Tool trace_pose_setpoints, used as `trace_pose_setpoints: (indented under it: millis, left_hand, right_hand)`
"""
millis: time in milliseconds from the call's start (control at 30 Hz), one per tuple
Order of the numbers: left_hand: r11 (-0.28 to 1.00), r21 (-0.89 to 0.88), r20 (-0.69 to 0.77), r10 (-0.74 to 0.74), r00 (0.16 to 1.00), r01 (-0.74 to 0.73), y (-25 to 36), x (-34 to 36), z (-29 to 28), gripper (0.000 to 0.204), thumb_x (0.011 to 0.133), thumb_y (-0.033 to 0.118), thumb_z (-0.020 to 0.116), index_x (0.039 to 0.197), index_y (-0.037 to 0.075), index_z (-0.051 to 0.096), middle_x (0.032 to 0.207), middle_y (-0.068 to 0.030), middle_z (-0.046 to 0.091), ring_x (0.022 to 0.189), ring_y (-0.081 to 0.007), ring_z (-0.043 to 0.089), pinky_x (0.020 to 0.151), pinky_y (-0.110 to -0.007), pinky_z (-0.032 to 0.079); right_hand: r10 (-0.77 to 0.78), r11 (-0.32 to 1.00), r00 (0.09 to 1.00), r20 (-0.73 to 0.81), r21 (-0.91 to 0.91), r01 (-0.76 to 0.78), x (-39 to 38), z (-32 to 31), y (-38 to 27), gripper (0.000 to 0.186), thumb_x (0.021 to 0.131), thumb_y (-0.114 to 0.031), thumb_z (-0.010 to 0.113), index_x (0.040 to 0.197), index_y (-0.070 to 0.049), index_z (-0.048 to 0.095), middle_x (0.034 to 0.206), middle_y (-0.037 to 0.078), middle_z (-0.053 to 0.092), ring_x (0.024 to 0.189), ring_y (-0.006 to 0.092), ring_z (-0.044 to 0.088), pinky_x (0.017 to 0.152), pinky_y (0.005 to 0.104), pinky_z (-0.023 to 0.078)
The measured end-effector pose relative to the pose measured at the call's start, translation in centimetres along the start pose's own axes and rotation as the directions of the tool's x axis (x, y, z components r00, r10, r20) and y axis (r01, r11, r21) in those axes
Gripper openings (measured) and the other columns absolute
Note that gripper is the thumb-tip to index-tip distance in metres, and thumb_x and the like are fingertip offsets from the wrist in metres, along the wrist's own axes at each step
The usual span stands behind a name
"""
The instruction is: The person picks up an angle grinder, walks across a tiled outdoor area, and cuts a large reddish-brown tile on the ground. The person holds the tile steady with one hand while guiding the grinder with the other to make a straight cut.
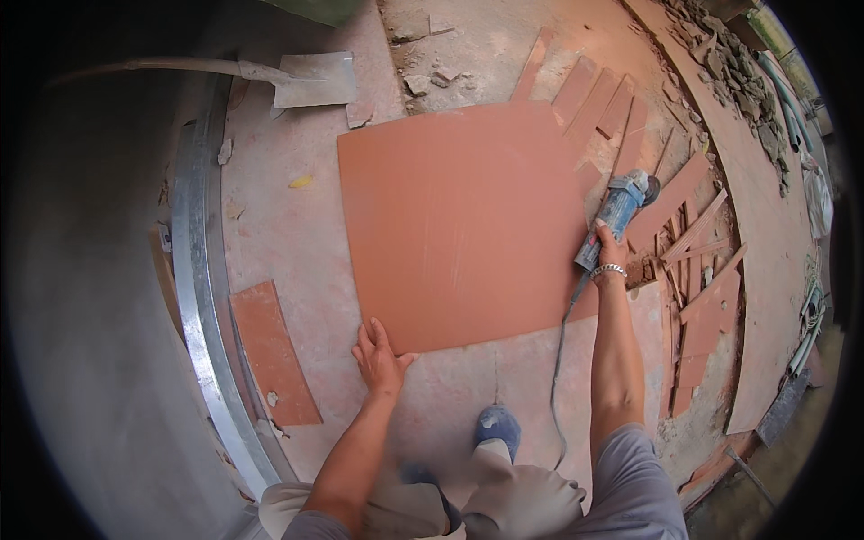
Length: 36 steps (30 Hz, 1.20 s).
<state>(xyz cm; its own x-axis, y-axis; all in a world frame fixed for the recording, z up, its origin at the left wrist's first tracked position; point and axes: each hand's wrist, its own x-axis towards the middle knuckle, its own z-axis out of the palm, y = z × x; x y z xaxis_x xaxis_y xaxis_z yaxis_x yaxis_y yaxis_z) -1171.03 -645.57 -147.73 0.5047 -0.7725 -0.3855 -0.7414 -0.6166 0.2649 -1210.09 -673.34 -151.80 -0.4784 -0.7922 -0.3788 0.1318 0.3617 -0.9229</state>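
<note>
- The right hand (610,247) is wrapping closed around the body of the blue handheld angle grinder (616,209), at the right edge of the large square terracotta-coloured tile (459,220) lying flat on the dusty floor (288,225).
- The grinder's long axis is running away from the grip, up and slightly rightward, its disc end pointing away from the person; its grey cord (560,360) is trailing back toward the person.
- The left hand (378,360) is resting open, fingers spread, pressing on the tile's near corner, well apart from the grinder.
- The tile is spreading left of the right-hand grip; narrow cut tile strips (693,234) are lying just right of it.
</note>
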Motion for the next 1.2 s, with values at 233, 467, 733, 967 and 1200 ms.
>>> trace_pose_setpoints:
  millis: [233,467,733,967,1200]
  left_hand:
    - [0.995,-0.102,-0.040,0.005,0.999,-0.009,1.3,3.6,-1.0,0.112,0.072,0.017,0.094,0.162,0.008,0.028,0.157,-0.0222,0.036,0.131,-0.0426,0.042,0.109,-0.046,0.045]
    - [0.997,0.063,0.026,0.031,0.999,-0.033,1.5,3.3,-2.2,0.111,0.076,0.031,0.092,0.163,0.009,0.026,0.160,-0.0232,0.030,0.137,-0.0422,0.040,0.105,-0.054,0.046]
    - [0.986,0.156,0.056,0.050,0.997,-0.058,2.4,2.5,-4.6,0.099,0.082,0.031,0.087,0.160,0.006,0.032,0.161,-0.0243,0.027,0.144,-0.0415,0.035,0.107,-0.059,0.041]
    - [0.629,-0.263,-0.135,0.726,0.674,-0.731,11.3,2.0,-8.6,0.084,0.081,0.017,0.084,0.154,0.004,0.044,0.132,-0.0182,0.060,0.118,-0.0354,0.060,0.098,-0.046,0.051]
    - [0.566,-0.296,-0.153,0.767,0.623,-0.769,13.2,0.9,-6.7,0.086,0.078,0.012,0.087,0.152,-0.001,0.046,0.118,-0.0167,0.068,0.100,-0.0340,0.071,0.080,-0.042,0.059]
  right_hand:
    - [-0.046,0.995,0.997,0.068,-0.083,0.051,2.6,6.8,-2.6,0.049,0.077,-0.030,0.086,0.110,-0.002,0.062,0.088,0.006,0.069,0.073,0.0162,0.064,0.068,0.0335,0.053]
    - [-0.147,0.973,0.981,0.124,-0.162,0.166,1.4,7.6,-3.6,0.039,0.080,-0.023,0.083,0.105,-0.002,0.060,0.079,0.005,0.066,0.063,0.0153,0.061,0.059,0.0314,0.050]
    - [-0.187,0.973,0.923,0.336,-0.063,0.220,-5.7,6.3,-5.5,0.033,0.085,-0.017,0.077,0.107,-0.001,0.059,0.082,0.006,0.068,0.064,0.0149,0.063,0.059,0.0307,0.051]
    - [0.025,0.976,0.781,0.624,0.154,-0.155,-14.6,8.3,-6.2,0.036,0.092,-0.024,0.071,0.115,0.002,0.059,0.097,0.015,0.072,0.082,0.0232,0.074,0.071,0.0367,0.064]
    - [0.098,0.939,0.704,0.703,0.169,-0.300,-18.3,10.1,-4.2,0.041,0.093,-0.027,0.073,0.117,0.004,0.060,0.101,0.017,0.072,0.085,0.0236,0.073,0.075,0.0364,0.063]
